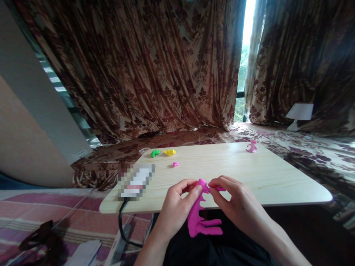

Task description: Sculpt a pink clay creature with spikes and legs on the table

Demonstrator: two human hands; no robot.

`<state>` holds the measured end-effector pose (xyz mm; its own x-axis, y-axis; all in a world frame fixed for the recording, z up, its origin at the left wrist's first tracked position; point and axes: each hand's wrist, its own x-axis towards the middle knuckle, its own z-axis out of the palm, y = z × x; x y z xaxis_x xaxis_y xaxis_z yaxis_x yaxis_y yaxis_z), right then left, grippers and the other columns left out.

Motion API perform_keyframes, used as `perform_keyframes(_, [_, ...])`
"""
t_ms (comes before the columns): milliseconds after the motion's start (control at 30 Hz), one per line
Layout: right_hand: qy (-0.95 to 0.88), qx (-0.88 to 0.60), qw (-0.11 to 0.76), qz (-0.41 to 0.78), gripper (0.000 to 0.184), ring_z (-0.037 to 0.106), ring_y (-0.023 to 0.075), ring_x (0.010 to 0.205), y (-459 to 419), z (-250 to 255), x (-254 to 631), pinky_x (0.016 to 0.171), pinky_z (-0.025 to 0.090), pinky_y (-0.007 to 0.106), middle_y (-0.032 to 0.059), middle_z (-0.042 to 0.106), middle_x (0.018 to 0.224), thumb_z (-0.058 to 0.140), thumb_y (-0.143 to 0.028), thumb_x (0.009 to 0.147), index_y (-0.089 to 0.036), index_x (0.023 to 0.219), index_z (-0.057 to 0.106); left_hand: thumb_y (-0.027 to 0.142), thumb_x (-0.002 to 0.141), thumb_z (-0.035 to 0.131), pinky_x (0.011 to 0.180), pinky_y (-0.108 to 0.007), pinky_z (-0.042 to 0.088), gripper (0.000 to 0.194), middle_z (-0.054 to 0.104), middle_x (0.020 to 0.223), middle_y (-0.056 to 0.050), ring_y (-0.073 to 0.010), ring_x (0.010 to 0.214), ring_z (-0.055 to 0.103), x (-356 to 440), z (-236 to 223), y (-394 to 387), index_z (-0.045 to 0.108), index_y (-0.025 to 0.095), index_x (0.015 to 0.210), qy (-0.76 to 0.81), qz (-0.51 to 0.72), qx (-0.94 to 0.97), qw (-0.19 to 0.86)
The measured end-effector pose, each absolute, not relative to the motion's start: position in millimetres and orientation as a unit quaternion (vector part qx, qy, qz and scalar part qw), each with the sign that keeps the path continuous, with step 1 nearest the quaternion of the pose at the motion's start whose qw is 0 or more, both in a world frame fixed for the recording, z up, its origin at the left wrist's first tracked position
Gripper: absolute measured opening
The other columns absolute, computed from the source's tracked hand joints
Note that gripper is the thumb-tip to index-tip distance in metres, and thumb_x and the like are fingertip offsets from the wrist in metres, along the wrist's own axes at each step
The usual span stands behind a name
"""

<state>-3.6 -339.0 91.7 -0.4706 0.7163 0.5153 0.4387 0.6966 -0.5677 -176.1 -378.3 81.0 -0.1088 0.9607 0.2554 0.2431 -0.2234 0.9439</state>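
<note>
Near the front edge of the table, my left hand (177, 204) is closed around the top of a bright pink clay figure (195, 221). The figure hangs upright with a row of small spikes down one side and two long prongs pointing right at its lower end. With thumb and fingers together, my right hand (235, 192) pinches a thin pink part at the figure's top. A bit of pink shows behind those fingers; whether it is joined to the figure is hidden. Beyond my hands lie a small pink clay lump (175, 164), a yellow clay piece (169, 152) and a green clay piece (155, 153).
The pale wooden table (213, 162) has rounded corners. A light pink figurine (252, 146) stands at its far right. On the left lies a pixelated flat object (137, 181) with a black cable (121, 221). Behind are a white lamp (300, 112) and patterned curtains (166, 74).
</note>
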Motion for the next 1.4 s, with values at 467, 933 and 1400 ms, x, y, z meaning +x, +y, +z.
perform_keyframes(467, [-0.836,-0.331,0.412,0.147,0.013,0.058,0.0177,0.076,-334.9,88.4,-10.8,0.069,0.045,0.028,0.0027,0.062,0.078,0.053,-0.022,0.088,-0.021,0.083,0.064,0.036,0.082,0.059,0.073,-0.026,0.045,0.023,0.069,0.076,-0.003,-0.0178,0.075,0.059,-168.5,90.7,-379.6,0.071,0.017,0.087,0.515,0.539,0.588,0.313])
perform_keyframes(933, [-0.833,-0.318,0.388,0.233,0.027,0.058,0.015,0.065,-356.2,84.8,15.4,0.058,0.045,0.025,0.0022,0.063,0.082,0.046,-0.022,0.091,-0.026,0.113,0.061,0.034,0.077,0.066,0.071,-0.021,0.046,0.027,0.07,0.085,-0.002,-0.0126,0.077,0.061,-184.6,69.9,-366.3,0.069,0.018,0.099,0.472,0.63,0.432,0.44])
perform_keyframes(1400, [-0.752,-0.375,0.454,0.295,0.028,0.063,0.0208,0.086,-238.3,22.0,39.6,0.069,0.051,0.031,0.0089,0.068,0.099,0.052,-0.025,0.082,-0.017,0.105,0.065,0.032,0.073,0.063,0.066,-0.025,0.048,0.023,0.067,0.089,-0.005,-0.0157,0.074,0.06,-181.3,108.1,-265.9,0.071,0.016,0.088,0.478,0.357,0.761,0.255])
